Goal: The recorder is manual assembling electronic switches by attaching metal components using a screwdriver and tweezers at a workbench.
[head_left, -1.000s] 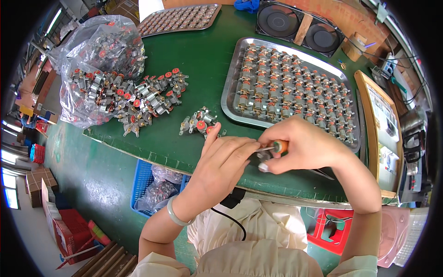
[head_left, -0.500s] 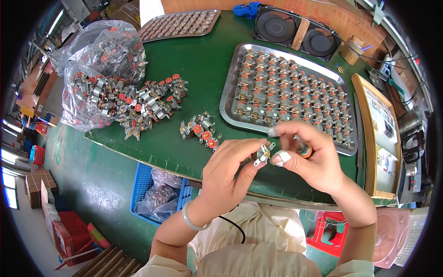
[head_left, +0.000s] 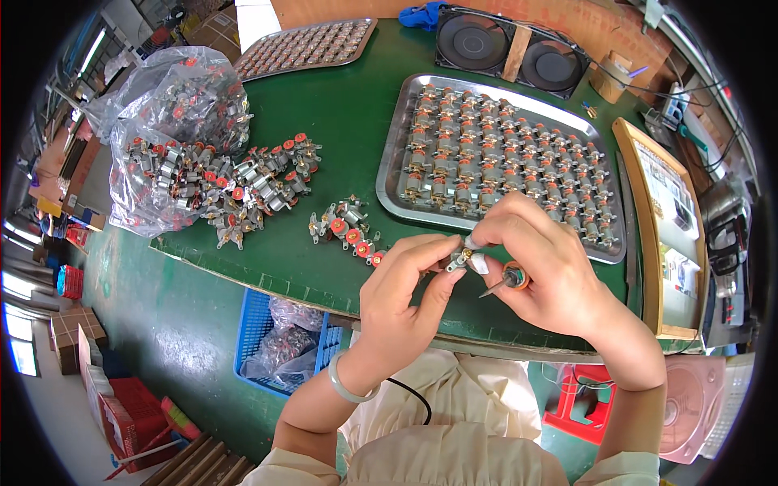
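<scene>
See first a wide green-topped desk (head_left: 324, 113). Find at right a rectangular silver metal tray (head_left: 395, 150) with rounded corners, filled with neat rows of grey-and-orange metal parts, perhaps spaced so to avoid tangling. At left, note a clear plastic bag (head_left: 130, 198) stuffed with similar parts, lying open toward the middle, probably for easy reach. Beyond the tray's right side, notice a tilted pale-wood-framed board (head_left: 640, 215) bearing printed sheets, likely turned inward for glancing at. Beside the bag, see a loose heap of silver parts with red discs (head_left: 251, 190); nearer, a small red-and-silver cluster (head_left: 350, 231), apparently drawn close to the left grip (head_left: 397, 292).

With the right grip (head_left: 543, 267), clasps an orange-and-green-handled screwdriver (head_left: 516, 276) against the palm, seemingly to free the thumb and forefinger. With the left, pinches a small silver metal part with flat tabs (head_left: 459, 259) between thumb and fingers, above the desk's near edge, steadied at right by those freed fingertips.

As for writing, make out print on the sheets, too small to read; find no legible label on tray, screwdriver or part.
</scene>
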The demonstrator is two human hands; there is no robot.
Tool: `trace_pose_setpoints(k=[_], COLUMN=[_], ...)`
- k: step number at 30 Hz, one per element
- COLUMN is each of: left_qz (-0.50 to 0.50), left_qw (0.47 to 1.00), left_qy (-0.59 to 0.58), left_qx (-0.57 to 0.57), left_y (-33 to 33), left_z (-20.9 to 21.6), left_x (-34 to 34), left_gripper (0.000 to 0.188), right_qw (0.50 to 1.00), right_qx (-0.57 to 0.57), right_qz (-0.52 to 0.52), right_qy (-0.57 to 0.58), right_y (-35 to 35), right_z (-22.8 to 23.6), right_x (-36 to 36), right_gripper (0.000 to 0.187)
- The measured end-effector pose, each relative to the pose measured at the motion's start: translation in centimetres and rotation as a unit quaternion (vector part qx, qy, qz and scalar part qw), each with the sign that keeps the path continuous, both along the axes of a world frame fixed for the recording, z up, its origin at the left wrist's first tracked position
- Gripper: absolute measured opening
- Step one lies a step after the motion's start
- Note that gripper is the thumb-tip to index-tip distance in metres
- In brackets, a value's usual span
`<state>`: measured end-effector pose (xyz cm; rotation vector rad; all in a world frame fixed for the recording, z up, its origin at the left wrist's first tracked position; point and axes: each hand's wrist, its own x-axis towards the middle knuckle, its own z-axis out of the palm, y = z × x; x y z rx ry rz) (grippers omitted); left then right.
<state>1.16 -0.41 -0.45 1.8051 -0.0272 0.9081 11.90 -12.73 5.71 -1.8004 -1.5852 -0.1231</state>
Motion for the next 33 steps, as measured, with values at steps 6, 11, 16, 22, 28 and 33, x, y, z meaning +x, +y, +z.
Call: trace_pose_setpoints(k=[6,11,16,22,28,33], left_qz=[0.126,0.117,0.016,-0.155,-0.023,0.019], left_qw=[0.976,0.978,0.999,0.971,0.995,0.997], left_qy=[-0.047,-0.07,0.032,0.06,-0.058,-0.068], left_qx=[0.173,0.16,0.035,-0.174,-0.077,-0.034], left_y=[-0.2,-0.2,-0.6,-0.2,-1.1,-1.5], left_z=[-0.2,-0.1,0.6,0.4,-0.6,-0.1], left_x=[0.3,0.3,-0.2,-0.2,0.5,0.4], left_gripper=[0.024,0.028,0.027,0.024,0.024,0.018], right_qw=[0.996,0.871,0.909,0.953,0.987,0.995], right_qx=[-0.013,-0.084,0.003,-0.036,0.014,0.064], right_qz=[-0.037,-0.059,-0.045,-0.018,-0.031,-0.026], right_qy=[0.081,0.48,0.414,0.299,0.156,0.074], right_y=[-0.1,-0.5,-0.9,-0.9,-0.8,-0.7], right_z=[-0.6,0.8,0.8,0.4,-0.3,-1.2], right_x=[-0.5,-0.9,0.5,0.4,-1.3,-1.2], right_gripper=[0.019,0.008,0.01,0.01,0.02,0.027])
